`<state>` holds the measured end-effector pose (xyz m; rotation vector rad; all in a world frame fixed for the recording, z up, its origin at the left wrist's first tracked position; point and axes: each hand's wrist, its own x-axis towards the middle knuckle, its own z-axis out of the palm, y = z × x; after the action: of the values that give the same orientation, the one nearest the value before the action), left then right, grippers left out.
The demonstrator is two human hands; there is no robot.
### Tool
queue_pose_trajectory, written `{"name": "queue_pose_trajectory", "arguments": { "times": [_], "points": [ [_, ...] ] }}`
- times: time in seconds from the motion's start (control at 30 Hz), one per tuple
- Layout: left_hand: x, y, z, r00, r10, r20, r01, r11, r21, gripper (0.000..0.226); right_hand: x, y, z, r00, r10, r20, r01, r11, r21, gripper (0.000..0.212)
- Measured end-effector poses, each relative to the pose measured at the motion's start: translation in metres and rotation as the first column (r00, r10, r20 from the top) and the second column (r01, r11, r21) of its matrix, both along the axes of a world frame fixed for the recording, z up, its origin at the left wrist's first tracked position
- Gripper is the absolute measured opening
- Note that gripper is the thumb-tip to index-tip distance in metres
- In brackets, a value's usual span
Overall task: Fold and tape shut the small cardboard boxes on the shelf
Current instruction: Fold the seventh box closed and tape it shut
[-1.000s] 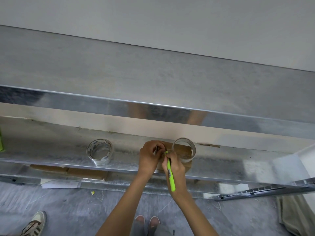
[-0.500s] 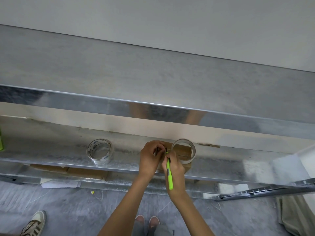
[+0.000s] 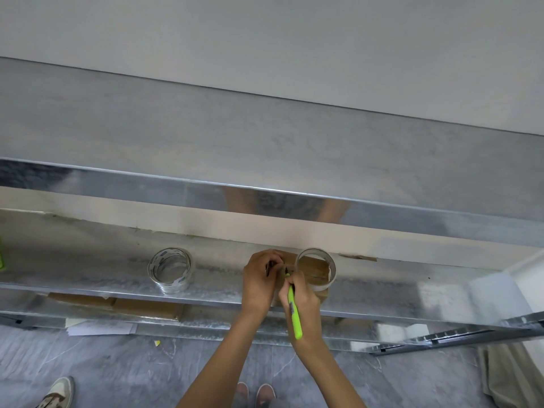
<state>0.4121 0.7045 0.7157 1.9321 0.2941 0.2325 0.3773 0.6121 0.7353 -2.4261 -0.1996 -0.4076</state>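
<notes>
The cardboard box on the shelf is mostly hidden under both hands, its brown showing through the clear tape roll just right of the right hand; the left hand curls tight at the box's top, what it pinches I cannot tell; the right hand grips a green cutter, tip hidden between the hands; a second tape roll stands well left of the left hand; flat cardboard lies lower left.
</notes>
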Motion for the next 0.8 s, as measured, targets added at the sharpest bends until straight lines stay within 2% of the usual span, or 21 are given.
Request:
{"name": "queue_pose_trajectory", "arguments": {
  "times": [0.17, 0.37, 0.53, 0.63, 0.73, 0.8],
  "points": [
    [0.000, 0.000, -0.003, 1.000, 0.000, 0.019, 0.000, 1.000, 0.013, 0.031, 0.000, -0.005, -0.001, 0.999, 0.012, 0.036, -0.011, 1.000, -0.016, 0.027],
    [-0.001, -0.001, -0.002, 1.000, -0.009, 0.014, 0.008, 0.999, 0.053, 0.022, 0.006, 0.002, -0.003, 0.999, 0.023, -0.035, -0.022, 1.000, 0.009, 0.024],
    [0.001, -0.002, -0.003, 1.000, -0.023, -0.004, 0.023, 0.996, 0.087, 0.026, 0.006, 0.004, -0.003, 0.999, 0.004, -0.035, -0.004, 1.000, -0.003, 0.025],
    [0.003, -0.002, -0.005, 1.000, -0.008, -0.029, 0.011, 0.997, 0.077, 0.023, 0.004, 0.002, -0.005, 0.997, 0.000, -0.083, 0.001, 1.000, 0.019, 0.029],
    [0.003, -0.002, -0.005, 0.999, -0.006, -0.045, 0.008, 0.999, 0.053, 0.023, 0.000, 0.001, -0.006, 0.999, 0.029, -0.039, -0.031, 0.998, -0.050, 0.032],
    [0.003, -0.002, -0.004, 0.999, 0.001, -0.039, 0.000, 1.000, 0.023, 0.024, 0.000, 0.001, -0.005, 0.999, 0.003, -0.040, -0.005, 0.999, -0.032, 0.031]
  ]
}}
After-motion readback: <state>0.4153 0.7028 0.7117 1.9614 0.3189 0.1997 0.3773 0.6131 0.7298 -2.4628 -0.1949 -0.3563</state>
